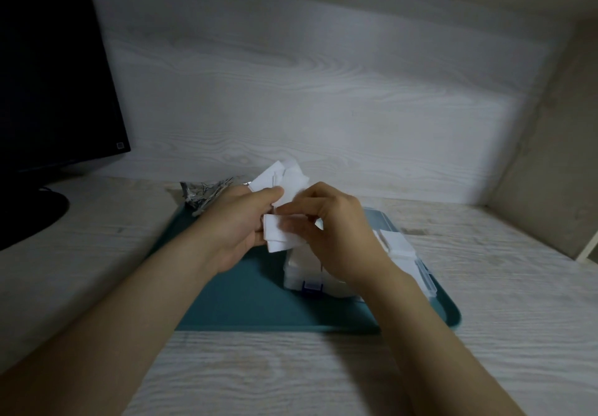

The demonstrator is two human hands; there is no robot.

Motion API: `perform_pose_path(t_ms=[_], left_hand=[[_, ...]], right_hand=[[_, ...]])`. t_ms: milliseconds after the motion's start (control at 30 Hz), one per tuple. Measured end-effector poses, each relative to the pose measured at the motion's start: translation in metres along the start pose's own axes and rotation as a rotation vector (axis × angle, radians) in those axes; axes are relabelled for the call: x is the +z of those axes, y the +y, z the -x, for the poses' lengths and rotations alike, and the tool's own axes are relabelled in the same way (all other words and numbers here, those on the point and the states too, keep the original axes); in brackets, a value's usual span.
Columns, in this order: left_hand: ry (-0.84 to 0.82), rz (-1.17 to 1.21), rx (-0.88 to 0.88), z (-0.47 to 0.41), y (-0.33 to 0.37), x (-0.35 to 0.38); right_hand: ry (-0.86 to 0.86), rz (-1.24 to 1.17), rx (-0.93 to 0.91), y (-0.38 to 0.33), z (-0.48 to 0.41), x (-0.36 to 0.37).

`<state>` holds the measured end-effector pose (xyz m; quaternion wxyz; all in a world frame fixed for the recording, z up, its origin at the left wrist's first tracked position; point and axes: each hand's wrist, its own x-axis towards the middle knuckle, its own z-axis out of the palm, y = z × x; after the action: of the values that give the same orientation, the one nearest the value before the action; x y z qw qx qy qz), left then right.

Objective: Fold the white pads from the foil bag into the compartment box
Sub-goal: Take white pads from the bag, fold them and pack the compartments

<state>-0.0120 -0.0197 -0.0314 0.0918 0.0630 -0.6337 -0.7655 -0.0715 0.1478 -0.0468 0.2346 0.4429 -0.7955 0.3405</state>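
Left hand (238,223) and right hand (338,232) pinching white pads (279,240), above compartment box (299,274)

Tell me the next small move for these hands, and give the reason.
Likely lower the folded pad into the compartment box. The right hand pinches it, and it looks already doubled over, right above the box. The left hand holds the loose pads.

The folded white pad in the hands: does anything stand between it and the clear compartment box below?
Nothing visible does. The folded white pad, pinched by the left hand and right hand, hangs just above the clear plastic compartment box on the teal tray. The right hand hides part of the box.
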Motion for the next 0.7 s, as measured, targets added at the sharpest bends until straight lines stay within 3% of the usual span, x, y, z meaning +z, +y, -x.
perform_pose_path(t_ms=[167,333,533,700], left_hand=[[0.001,-0.076,0.035,-0.001,-0.002,-0.001],[-0.001,-0.115,0.064,-0.002,-0.003,-0.001],[-0.001,-0.173,0.144,0.002,-0.001,0.002],[0.041,-0.155,0.181,0.001,-0.003,0.004]], right_hand=[[-0.074,0.069,-0.097,-0.005,0.002,-0.003],[-0.165,0.231,0.014,-0.010,0.003,-0.001],[-0.266,0.296,0.009,-0.016,0.006,-0.005],[-0.191,0.173,0.035,-0.020,0.006,-0.009]])
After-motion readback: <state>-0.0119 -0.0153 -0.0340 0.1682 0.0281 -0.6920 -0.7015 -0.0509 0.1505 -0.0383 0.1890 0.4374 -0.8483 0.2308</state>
